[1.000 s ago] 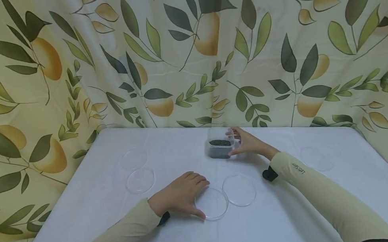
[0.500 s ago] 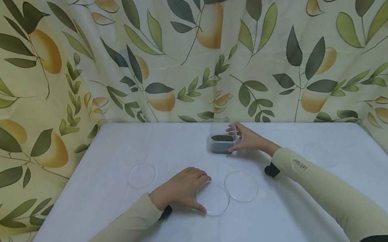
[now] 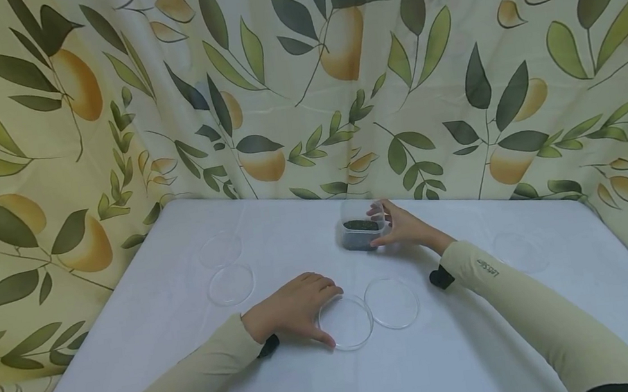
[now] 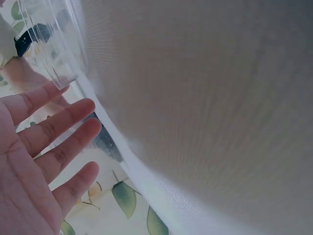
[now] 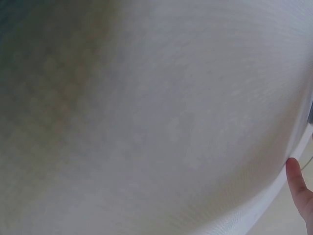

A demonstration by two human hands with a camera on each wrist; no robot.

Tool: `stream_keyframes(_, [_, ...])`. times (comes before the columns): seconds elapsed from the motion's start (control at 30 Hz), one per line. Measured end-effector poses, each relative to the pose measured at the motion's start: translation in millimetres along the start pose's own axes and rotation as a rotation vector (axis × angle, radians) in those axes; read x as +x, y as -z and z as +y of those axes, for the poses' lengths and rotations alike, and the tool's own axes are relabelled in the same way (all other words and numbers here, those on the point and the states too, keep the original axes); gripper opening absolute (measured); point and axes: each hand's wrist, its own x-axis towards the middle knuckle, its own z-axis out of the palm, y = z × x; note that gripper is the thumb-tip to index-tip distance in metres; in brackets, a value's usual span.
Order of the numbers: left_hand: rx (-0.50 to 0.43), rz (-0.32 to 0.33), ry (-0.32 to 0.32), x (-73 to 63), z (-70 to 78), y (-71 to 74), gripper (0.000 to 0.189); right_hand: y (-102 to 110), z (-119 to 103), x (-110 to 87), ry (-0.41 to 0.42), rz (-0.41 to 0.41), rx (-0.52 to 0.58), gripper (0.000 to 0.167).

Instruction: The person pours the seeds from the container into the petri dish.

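Near the middle of the table in the head view, my left hand [image 3: 298, 308] holds a clear petri dish [image 3: 357, 320] by its side, between thumb and index finger. In the left wrist view the index fingertip meets the wall of the dish [image 4: 61, 41], while the other fingers stretch out free of it. Farther back, my right hand [image 3: 405, 227] grips the right side of a clear plastic box [image 3: 361, 239] with dark, grainy contents. Only one fingertip [image 5: 293, 171] shows clearly in the right wrist view. A second round clear dish [image 3: 392, 303] lies against the held one.
Two more clear round pieces, a nearer one [image 3: 231, 285] and a fainter one [image 3: 220, 249], lie on the left of the white-covered table [image 3: 289, 386]. Another faint round outline [image 3: 521, 252] is beyond the right forearm. A leaf-patterned curtain [image 3: 302, 94] hangs behind the table.
The head view has shifted slightly, so the table sits a little higher in it. Both hands keep their places on the dish and the box.
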Motion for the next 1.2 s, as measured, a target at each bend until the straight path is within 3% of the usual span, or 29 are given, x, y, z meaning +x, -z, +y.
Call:
stream_keyframes(0.37, [0.012,0.011,0.004,-0.9,-1.2,-2.3,0.089,1.3,-2.3,-3.3,0.01,0.023,-0.001,0.083])
stream_keyframes(0.67, [0.031,0.077,-0.03,-0.7,-1.9,-5.1,0.088,7.1,-2.5,-9.9,-0.002,0.062,-0.012,0.083])
stream_keyframes(0.83, [0.036,0.067,-0.018,-1.1,-0.7,-6.0,0.089,9.5,-1.9,-13.4,0.015,0.093,-0.023,0.085])
stream_keyframes(1.2, [0.025,0.1,-0.026,-5.2,-0.9,-4.6,0.087,12.9,-4.3,-22.9,0.039,0.174,-0.125,0.088])
